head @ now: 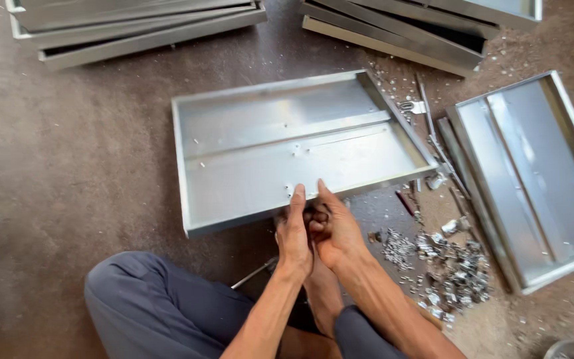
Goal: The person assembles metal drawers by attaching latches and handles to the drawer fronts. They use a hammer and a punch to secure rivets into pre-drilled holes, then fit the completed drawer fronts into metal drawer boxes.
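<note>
Both hands meet at the near long edge of the shallow metal tray (300, 149), which lies on the floor straight ahead of the person. Left hand (292, 233) and right hand (330, 229) are pressed together, thumbs hooked over the tray's near rim; cannot tell if they pinch anything small. Tray's long axis runs left-right, slightly skewed. Both hands equally near it. A loose fastener pile (446, 266) sits near the right hand; another tray (533, 179) lies further right.
</note>
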